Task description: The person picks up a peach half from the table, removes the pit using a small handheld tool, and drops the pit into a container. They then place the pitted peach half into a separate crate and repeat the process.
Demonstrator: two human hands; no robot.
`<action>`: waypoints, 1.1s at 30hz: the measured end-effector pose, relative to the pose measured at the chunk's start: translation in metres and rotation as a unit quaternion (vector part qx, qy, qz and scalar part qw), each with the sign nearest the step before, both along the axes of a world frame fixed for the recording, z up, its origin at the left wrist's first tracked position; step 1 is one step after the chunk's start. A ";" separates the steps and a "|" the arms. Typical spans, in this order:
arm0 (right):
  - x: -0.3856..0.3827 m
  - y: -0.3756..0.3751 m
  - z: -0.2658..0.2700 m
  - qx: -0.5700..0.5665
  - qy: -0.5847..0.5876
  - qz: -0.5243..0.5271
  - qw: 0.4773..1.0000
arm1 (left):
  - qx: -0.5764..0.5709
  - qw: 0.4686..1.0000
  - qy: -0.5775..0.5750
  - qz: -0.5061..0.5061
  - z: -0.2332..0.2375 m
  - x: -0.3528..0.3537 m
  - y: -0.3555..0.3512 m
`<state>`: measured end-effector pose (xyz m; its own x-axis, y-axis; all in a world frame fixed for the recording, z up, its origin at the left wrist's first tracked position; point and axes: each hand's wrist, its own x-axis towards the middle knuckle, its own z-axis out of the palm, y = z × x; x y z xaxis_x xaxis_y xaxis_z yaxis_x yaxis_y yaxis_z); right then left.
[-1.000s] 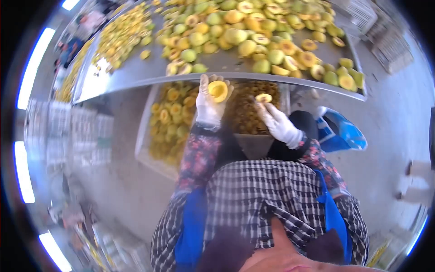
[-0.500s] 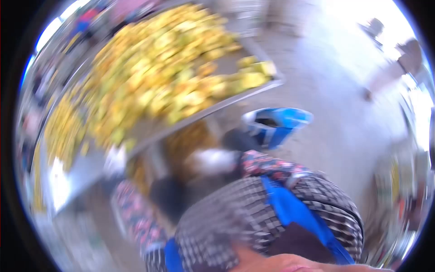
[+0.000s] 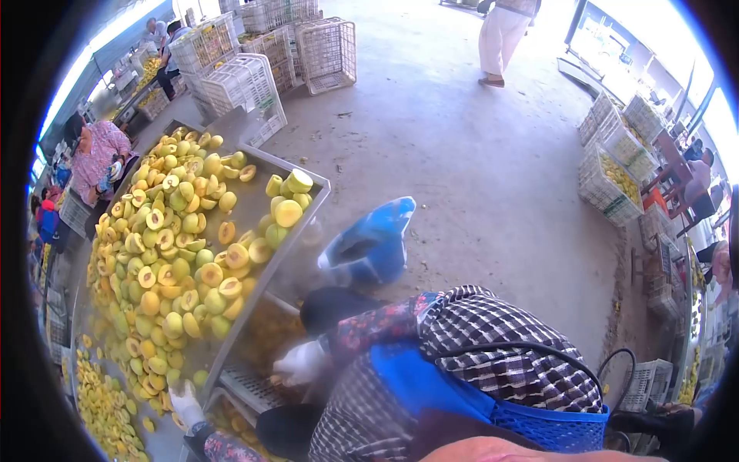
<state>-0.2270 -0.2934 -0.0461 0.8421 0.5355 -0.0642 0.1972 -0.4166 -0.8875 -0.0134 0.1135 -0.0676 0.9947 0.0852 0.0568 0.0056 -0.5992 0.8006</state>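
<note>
My left hand (image 3: 185, 403), in a white glove, lies at the near rim of a metal table (image 3: 269, 271), its fingers stretched beside the halved yellow-green stone fruit (image 3: 164, 271). Below the rim, my right hand (image 3: 302, 363), also gloved in white, is curled over a crate (image 3: 250, 391). What its fingers hold, if anything, I cannot make out. Fruit pieces (image 3: 271, 333) show dimly in the shade under the table. A blue and white bag (image 3: 375, 245) stands on the floor by my knee.
White plastic crates (image 3: 245, 86) are stacked behind the table, and more crates (image 3: 612, 181) of fruit stand at the right. A person in a pink patterned top (image 3: 100, 158) is across the table. Someone in pale trousers (image 3: 502, 38) is on the concrete floor (image 3: 462, 154) ahead.
My view has swung to the right and become sharper, so the table now sits further left. Both gloved hands appear lower in view, the left still by the rim and the right still below it.
</note>
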 end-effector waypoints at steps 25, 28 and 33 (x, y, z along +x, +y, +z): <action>0.009 0.002 0.042 0.182 -0.130 -0.117 0.967 | -0.665 0.741 0.074 0.047 0.083 -0.177 -0.246; 0.012 -0.003 0.047 0.104 -0.138 -0.110 0.979 | -0.683 0.720 0.074 0.098 0.087 -0.178 -0.245; 0.009 0.004 0.055 0.092 -0.161 -0.102 0.977 | -0.695 0.715 0.053 0.058 0.084 -0.175 -0.246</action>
